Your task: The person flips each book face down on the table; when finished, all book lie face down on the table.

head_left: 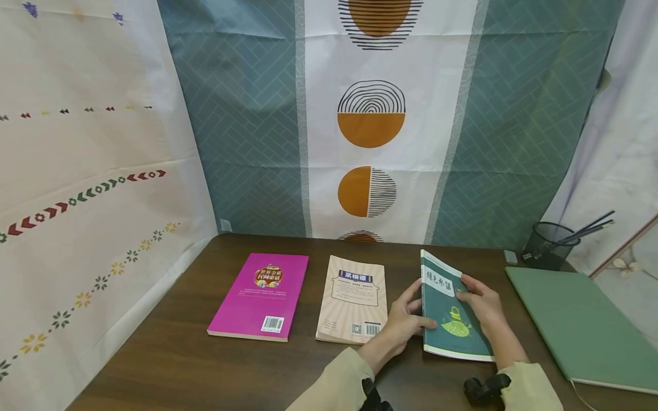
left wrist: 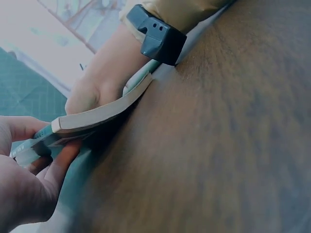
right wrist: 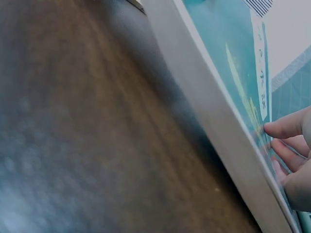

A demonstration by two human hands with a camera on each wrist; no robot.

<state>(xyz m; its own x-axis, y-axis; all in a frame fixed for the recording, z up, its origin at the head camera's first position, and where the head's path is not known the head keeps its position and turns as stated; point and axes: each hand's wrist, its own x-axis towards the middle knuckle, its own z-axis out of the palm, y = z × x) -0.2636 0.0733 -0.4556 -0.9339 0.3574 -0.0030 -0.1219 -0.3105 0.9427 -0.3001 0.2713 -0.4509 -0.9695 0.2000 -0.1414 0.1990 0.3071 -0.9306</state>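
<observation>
A green paperback book (head_left: 447,319), with a yellow-green figure and a white title patch on its cover, is tilted slightly above the table between both hands. My left hand (head_left: 403,322) grips its left edge, thumb on the cover and fingers underneath. At the far right edge, my right hand (head_left: 483,305) pinches the book. The left wrist view shows the page edge (left wrist: 97,114) bending, with the left hand (left wrist: 24,179) around one end. Seen from the right wrist, the right hand's fingers (right wrist: 286,128) touch the cover beside the edge.
A beige book (head_left: 353,302) lies just left of the hands, and a magenta book (head_left: 262,297) farther left. To the right are a large green board (head_left: 586,325) and a black mesh pen holder (head_left: 550,245). A small grey item (head_left: 510,257) sits beside the holder. Curtains border the wooden table (head_left: 169,354).
</observation>
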